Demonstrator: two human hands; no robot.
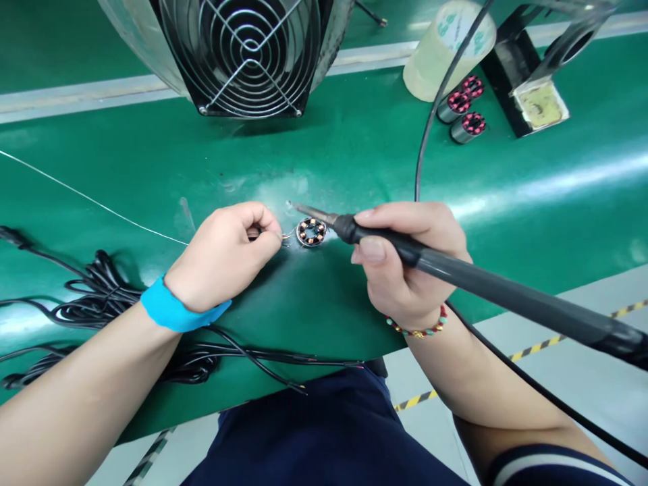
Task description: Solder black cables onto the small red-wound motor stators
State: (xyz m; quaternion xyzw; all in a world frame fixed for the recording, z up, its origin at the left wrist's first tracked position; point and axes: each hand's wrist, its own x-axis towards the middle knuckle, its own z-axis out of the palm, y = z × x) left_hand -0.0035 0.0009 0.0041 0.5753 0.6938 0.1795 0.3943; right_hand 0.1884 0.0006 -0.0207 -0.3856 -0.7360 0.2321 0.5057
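In the middle of the green bench lies a small round motor stator [318,237] with copper windings on a black core. My right hand [412,260] grips a black soldering iron [486,282] by its handle. The iron's metal tip points left and hangs just above and left of the stator, apart from it. Just left of the stator, my left hand [227,253] is closed in a pinch. A thin silvery solder wire [101,203] runs into it from the left. Fine wire ends show between its fingertips and the stator; the fingers partly hide what they hold.
Coiled black cables [104,290] lie at left, with more cables [243,352] along the front edge. A fan with a wire grille [252,46] stands at the back. Behind right are a tape roll [430,64], several pink-wound stators [468,126] and an iron stand [511,67] with a sponge [543,106].
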